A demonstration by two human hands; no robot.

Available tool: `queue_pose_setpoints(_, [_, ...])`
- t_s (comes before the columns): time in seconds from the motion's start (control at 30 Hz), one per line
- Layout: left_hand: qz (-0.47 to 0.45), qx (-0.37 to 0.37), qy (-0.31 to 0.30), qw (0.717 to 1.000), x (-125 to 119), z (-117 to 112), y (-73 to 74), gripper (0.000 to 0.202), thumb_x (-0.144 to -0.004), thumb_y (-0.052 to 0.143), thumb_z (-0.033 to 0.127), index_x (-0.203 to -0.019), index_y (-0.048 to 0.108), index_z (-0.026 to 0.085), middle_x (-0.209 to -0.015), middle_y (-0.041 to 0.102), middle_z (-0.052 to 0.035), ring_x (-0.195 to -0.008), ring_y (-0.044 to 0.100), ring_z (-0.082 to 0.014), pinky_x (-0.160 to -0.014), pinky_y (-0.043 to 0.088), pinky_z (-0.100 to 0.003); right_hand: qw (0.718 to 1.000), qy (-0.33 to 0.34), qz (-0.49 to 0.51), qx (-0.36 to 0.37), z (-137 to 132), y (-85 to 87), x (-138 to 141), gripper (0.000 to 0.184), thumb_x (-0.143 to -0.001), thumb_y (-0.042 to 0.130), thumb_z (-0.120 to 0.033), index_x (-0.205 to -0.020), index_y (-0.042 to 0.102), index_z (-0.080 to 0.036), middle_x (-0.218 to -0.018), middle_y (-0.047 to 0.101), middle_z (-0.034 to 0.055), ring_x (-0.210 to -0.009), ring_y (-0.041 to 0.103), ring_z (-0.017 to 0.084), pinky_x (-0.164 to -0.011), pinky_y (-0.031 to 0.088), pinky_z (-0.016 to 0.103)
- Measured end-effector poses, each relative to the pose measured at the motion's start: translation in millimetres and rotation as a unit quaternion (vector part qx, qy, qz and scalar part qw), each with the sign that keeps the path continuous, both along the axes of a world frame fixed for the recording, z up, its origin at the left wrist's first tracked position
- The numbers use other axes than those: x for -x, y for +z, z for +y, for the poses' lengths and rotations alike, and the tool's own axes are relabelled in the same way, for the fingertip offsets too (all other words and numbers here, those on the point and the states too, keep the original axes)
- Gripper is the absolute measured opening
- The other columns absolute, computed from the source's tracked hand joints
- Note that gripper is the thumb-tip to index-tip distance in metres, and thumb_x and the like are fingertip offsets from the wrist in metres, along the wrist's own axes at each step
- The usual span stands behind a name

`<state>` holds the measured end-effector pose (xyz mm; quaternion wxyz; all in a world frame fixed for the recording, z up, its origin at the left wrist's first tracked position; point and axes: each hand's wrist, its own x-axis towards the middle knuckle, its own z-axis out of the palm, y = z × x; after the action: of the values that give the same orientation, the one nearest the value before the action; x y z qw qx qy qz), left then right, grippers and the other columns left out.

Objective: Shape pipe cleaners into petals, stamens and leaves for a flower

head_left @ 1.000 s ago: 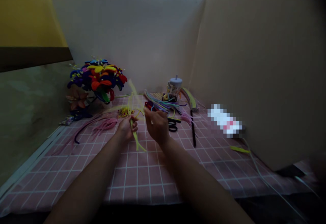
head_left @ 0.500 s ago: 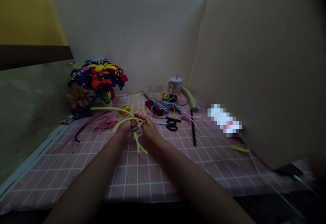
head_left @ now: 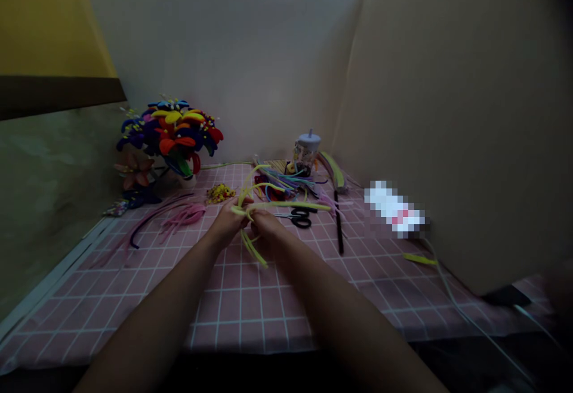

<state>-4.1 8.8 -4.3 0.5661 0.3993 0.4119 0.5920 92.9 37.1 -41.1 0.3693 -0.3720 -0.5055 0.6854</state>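
Several pale yellow pipe cleaners [head_left: 290,204] are bunched between my two hands, above the middle of the table. Some strands reach up and to the right, and others hang below my fingers. My left hand [head_left: 228,221] is closed around the bunch from the left. From the other side my right hand [head_left: 265,223] pinches the strands near where they cross. The fingertips of both hands are partly hidden. Just right of my right hand lie black-handled scissors [head_left: 301,218].
A pink checked cloth [head_left: 242,315] covers the table. Colourful pipe-cleaner flowers [head_left: 174,130] stand back left, near pink pipe cleaners [head_left: 183,219] and a yellow pile [head_left: 220,192]. Mixed pipe cleaners [head_left: 286,185] and a lidded cup [head_left: 307,153] are at the back. A cable [head_left: 461,309] runs right.
The long yellow strand that pointed left now points right across the scissors. The upper strands also lean right, and my hands have shifted slightly while still holding the bunch.
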Motion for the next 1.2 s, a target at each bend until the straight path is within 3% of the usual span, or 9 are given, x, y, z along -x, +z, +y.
queue_pose_setpoints(0.17, [-0.013, -0.016, -0.020, 1.000, 7.6, -1.6, 3.9, 0.027, -0.056, 0.061, 0.010, -0.083, 0.058, 0.014, -0.072, 0.060, -0.0023, -0.053, 0.052, -0.0078, -0.049, 0.038, -0.019, 0.990, 0.018, -0.036, 0.134, -0.9, 12.3, -8.2, 0.011, -0.066, 0.050, -0.029, -0.063, 0.045, -0.020, -0.038, 0.023, -0.0090, -0.033, 0.020, 0.006, -0.038, 0.018, 0.022])
queue_pose_setpoints(0.27, [0.051, -0.049, -0.048, 0.996, 9.2, -1.7, 1.0, 0.033, -0.055, 0.067, 0.011, -0.086, 0.058, 0.015, -0.080, 0.061, -0.0027, -0.059, 0.056, -0.0095, -0.053, 0.041, -0.020, 0.988, 0.015, -0.075, 0.130, 2.8, 12.7, -10.3, 0.013, -0.067, 0.049, -0.028, -0.060, 0.043, -0.020, -0.038, 0.026, -0.0080, -0.034, 0.024, 0.006, -0.038, 0.019, 0.021])
queue_pose_setpoints(0.33, [0.098, -0.056, -0.042, 0.993, 9.1, 1.1, -2.7, 0.023, -0.064, 0.067, 0.025, -0.081, 0.057, 0.015, -0.068, 0.059, -0.0007, -0.052, 0.053, -0.0086, -0.048, 0.038, -0.019, 0.988, 0.018, -0.099, 0.117, 3.5, 11.1, -9.5, 0.013, -0.068, 0.049, -0.029, -0.061, 0.046, -0.019, -0.039, 0.032, -0.0064, -0.035, 0.030, 0.007, -0.039, 0.021, 0.021])
queue_pose_setpoints(0.43, [0.166, -0.074, 0.051, 0.982, 11.7, 8.5, -8.5, 0.035, -0.078, 0.051, 0.048, -0.067, 0.053, 0.015, -0.047, 0.046, 0.0036, -0.036, 0.041, -0.0067, -0.038, 0.029, -0.019, 0.986, 0.063, -0.140, 0.061, -2.3, 12.0, -7.0, 0.014, -0.071, 0.045, -0.028, -0.064, 0.051, -0.017, -0.039, 0.034, -0.0055, -0.036, 0.032, 0.007, -0.040, 0.022, 0.021])
queue_pose_setpoints(0.6, [0.232, -0.096, 0.203, 0.946, 22.3, 18.2, -14.8, 0.053, -0.081, 0.037, 0.058, -0.048, 0.043, 0.016, -0.040, 0.038, 0.0030, -0.036, 0.037, -0.0065, -0.039, 0.029, -0.020, 0.978, 0.159, -0.132, -0.043, -19.0, 23.8, -7.8, 0.019, -0.079, 0.040, -0.026, -0.069, 0.053, -0.016, -0.042, 0.033, -0.0068, -0.037, 0.028, 0.006, -0.040, 0.020, 0.019])
queue_pose_setpoints(0.8, [0.044, -0.020, 0.169, 0.985, 20.4, 18.0, -9.8, 0.046, -0.080, 0.043, 0.056, -0.054, 0.033, 0.019, -0.039, 0.030, 0.0068, -0.034, 0.038, -0.0069, -0.036, 0.030, -0.018, 0.964, 0.238, -0.109, -0.043, -27.1, 30.9, -14.7, 0.026, -0.085, 0.038, -0.030, -0.071, 0.053, -0.015, -0.046, 0.035, -0.0067, -0.038, 0.030, 0.005, -0.039, 0.024, 0.018])
queue_pose_setpoints(0.97, [-0.063, 0.076, 0.050, 0.994, 25.9, 14.7, 2.1, 0.037, -0.082, 0.046, 0.049, -0.064, 0.031, 0.020, -0.040, 0.022, 0.0112, -0.028, 0.017, -0.0033, -0.030, 0.010, -0.013, 0.938, 0.314, -0.144, -0.010, -26.1, 27.3, -14.6, 0.027, -0.084, 0.042, -0.034, -0.070, 0.053, -0.014, -0.047, 0.048, -0.0037, -0.036, 0.038, 0.006, -0.040, 0.031, 0.019])
queue_pose_setpoints(1.07, [-0.045, 0.119, -0.004, 0.992, 29.7, 11.8, 7.4, 0.035, -0.082, 0.045, 0.047, -0.066, 0.030, 0.021, -0.040, 0.017, 0.0121, -0.028, 0.011, -0.0030, -0.032, 0.005, -0.012, 0.953, 0.257, -0.147, -0.066, -18.6, 26.9, -14.9, 0.025, -0.080, 0.048, -0.034, -0.069, 0.054, -0.013, -0.052, 0.052, -0.0021, -0.039, 0.043, 0.005, -0.041, 0.032, 0.018])
queue_pose_setpoints(1.2, [0.005, 0.141, -0.069, 0.988, 22.1, 2.8, 12.7, 0.035, -0.081, 0.042, 0.052, -0.068, 0.031, 0.021, -0.041, 0.015, 0.0120, -0.030, 0.009, -0.0035, -0.033, 0.004, -0.013, 0.986, 0.048, -0.093, -0.129, -2.1, 27.1, -18.7, 0.023, -0.076, 0.053, -0.039, -0.077, 0.052, -0.016, -0.049, 0.045, -0.0073, -0.035, 0.034, 0.004, -0.037, 0.025, 0.017])
